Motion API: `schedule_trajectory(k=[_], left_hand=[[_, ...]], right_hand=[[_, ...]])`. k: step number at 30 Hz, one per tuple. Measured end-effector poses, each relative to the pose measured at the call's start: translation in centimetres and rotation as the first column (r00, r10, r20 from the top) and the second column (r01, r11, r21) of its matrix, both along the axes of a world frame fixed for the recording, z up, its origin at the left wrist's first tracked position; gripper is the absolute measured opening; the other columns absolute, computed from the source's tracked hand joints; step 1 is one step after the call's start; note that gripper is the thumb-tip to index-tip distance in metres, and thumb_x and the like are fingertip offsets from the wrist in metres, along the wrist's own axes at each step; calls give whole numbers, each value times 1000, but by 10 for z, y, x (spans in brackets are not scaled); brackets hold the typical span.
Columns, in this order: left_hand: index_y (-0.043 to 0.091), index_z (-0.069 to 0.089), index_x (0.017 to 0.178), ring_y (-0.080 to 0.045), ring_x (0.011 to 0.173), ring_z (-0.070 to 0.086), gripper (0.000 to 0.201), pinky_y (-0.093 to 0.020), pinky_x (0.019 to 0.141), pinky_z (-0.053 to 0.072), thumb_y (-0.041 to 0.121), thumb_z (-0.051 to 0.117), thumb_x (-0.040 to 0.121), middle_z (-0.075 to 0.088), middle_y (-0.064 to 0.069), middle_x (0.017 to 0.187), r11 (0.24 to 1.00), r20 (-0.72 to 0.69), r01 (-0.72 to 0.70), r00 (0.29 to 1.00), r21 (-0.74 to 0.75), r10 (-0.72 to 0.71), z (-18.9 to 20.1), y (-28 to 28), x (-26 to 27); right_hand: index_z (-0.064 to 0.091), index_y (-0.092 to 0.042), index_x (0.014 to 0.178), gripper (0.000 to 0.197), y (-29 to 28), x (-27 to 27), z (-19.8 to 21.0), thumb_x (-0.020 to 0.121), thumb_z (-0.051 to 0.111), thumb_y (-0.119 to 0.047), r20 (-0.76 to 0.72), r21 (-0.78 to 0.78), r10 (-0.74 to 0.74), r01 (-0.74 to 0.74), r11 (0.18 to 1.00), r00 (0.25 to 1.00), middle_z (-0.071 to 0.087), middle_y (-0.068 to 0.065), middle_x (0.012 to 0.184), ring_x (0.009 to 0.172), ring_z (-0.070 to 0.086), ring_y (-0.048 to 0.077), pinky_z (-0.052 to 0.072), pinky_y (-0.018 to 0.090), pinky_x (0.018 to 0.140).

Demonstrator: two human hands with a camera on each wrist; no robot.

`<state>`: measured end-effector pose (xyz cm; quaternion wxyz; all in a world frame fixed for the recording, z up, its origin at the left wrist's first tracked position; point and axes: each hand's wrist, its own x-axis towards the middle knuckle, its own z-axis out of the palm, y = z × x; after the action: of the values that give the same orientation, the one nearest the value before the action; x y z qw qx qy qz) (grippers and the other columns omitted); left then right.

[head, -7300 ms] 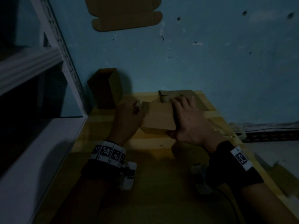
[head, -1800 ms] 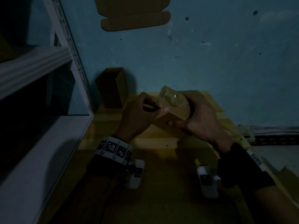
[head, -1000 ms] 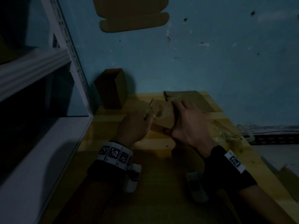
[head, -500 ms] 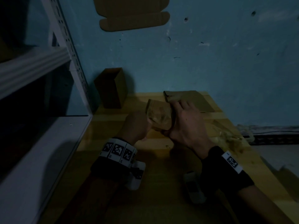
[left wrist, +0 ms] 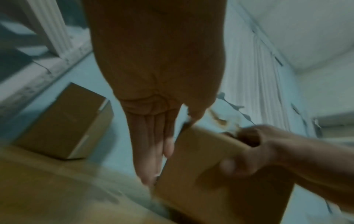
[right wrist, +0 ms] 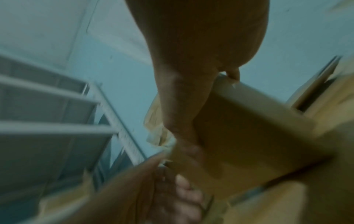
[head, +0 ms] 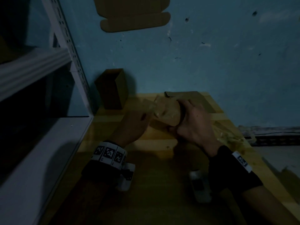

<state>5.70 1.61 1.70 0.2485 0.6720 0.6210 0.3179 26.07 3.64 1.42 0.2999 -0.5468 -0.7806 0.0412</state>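
Note:
A small brown cardboard box (head: 167, 111) with clear plastic film (head: 148, 105) loose around its left end is held tilted just above the wooden table (head: 154, 184). My right hand (head: 191, 124) grips its right end, thumb and fingers curled round it (left wrist: 249, 151). My left hand (head: 134, 124) is at the left end. In the left wrist view its fingers (left wrist: 153, 144) lie straight against the box's end face (left wrist: 210, 166) and the thumb sits by the top corner. The right wrist view is blurred and shows the box (right wrist: 249, 136) and crumpled film (right wrist: 155, 121).
An upright brown box (head: 112, 90) stands against the blue wall at back left. Flat cardboard (head: 194, 98) lies behind the hands. Crumpled plastic (head: 230, 135) sits at the table's right edge. A white metal rack (head: 32, 143) runs along the left. A cardboard cutout (head: 133, 13) hangs on the wall.
The box, flat on the table at first, was lifted and turned. In the last half second it tipped a little further and the film stretched out leftward over my left hand.

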Motion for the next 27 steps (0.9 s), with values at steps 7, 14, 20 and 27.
schedule_trajectory(k=[7,14,20,27], left_hand=[[31,61,114,-14,101,68,82,-47,93,54,93,58,61,69,8,108,996,415,-92,906,-12,89,4,0,-13],[25,65,120,-12,104,71,58,-30,81,59,34,78,65,76,9,109,999,783,45,621,-8,-22,8,-8,-6],[26,53,135,-8,98,69,90,-23,73,57,38,87,53,67,8,118,996,708,-87,705,31,39,10,-4,-9],[28,50,132,-8,106,62,89,-28,80,56,40,89,53,61,8,119,990,659,-137,748,40,76,7,-5,-9]], right_hand=[[64,-19,127,62,-13,5,16,71,88,-34,-767,-216,61,-346,913,639,74,-4,113,100,73,16,60,30,73],[59,-19,134,53,-17,3,18,85,77,-30,-813,-230,119,-501,835,570,72,-1,121,103,73,15,60,28,79],[41,-31,142,86,-7,6,9,70,87,-45,-753,-70,74,-191,979,653,53,-12,137,122,55,2,51,22,95],[56,-21,127,68,1,20,14,70,91,-34,-498,256,248,-133,958,831,54,-4,130,117,56,12,48,31,100]])
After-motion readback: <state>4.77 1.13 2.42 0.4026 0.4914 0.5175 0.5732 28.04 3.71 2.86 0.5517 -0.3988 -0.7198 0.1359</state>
